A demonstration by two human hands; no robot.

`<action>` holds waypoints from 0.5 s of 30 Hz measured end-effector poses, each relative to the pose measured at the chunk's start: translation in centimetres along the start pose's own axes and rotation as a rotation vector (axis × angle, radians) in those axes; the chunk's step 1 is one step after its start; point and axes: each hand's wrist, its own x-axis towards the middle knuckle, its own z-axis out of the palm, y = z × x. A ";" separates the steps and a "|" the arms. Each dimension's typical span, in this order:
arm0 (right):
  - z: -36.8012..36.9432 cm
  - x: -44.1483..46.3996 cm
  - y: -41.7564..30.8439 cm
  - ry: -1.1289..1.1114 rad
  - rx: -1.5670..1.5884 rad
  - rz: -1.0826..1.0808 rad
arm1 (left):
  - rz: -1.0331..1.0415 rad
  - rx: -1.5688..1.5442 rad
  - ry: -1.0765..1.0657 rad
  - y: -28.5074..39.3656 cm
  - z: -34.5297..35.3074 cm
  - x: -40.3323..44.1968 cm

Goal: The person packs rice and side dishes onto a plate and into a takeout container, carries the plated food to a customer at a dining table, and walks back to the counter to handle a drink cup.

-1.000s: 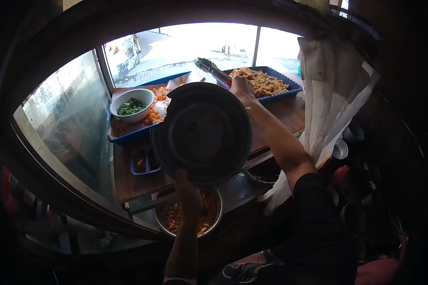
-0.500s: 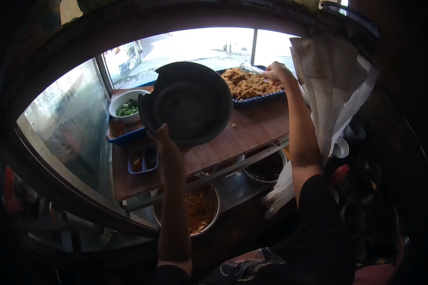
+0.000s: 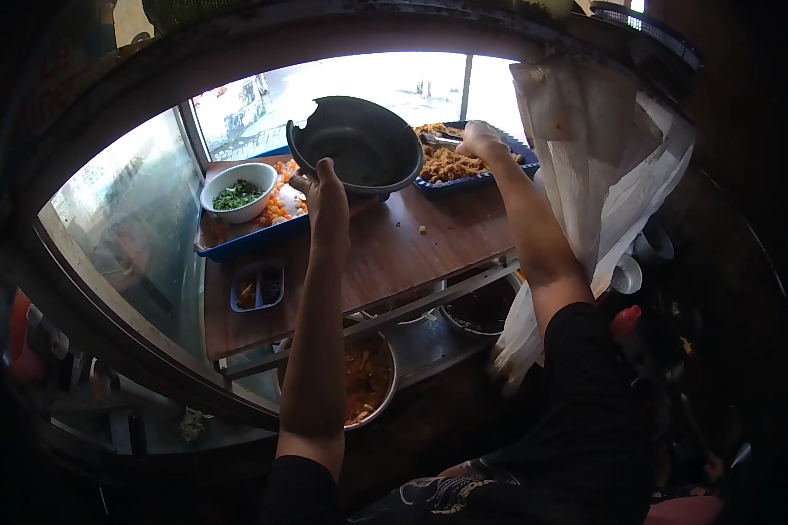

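Note:
My left hand (image 3: 324, 188) grips the near left edge of a dark basin (image 3: 363, 144) with a broken piece out of its rim. The basin is tilted and raised over the counter. My right hand (image 3: 481, 140) is closed on metal tongs (image 3: 442, 140), whose far end reaches into crumbly brown fried food (image 3: 451, 164). That food lies in a blue tray (image 3: 499, 175) by the window. Left of the basin, a second blue tray (image 3: 258, 239) bears diced orange and white pieces (image 3: 282, 197) and a white bowl (image 3: 214, 206) of chopped greens (image 3: 236, 194).
A small divided container (image 3: 256, 289) with dark contents sits at the wooden counter's (image 3: 394, 254) left end. Below are a pot of orange-brown stew (image 3: 368, 381) and a pot of dark liquid (image 3: 481, 306). Sheets of paper (image 3: 587, 122) and plastic hang at the right. Glass (image 3: 131, 227) closes the left side.
The basin has risen slightly and tipped, uncovering the diced pieces in the left tray. My right hand has moved left and a little down, bringing the tongs into the brown food.

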 end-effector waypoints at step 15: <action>-1.1 -0.7 6.8 0.084 0.599 -0.017 | 0.000 0.086 0.022 -2.9 3.6 5.5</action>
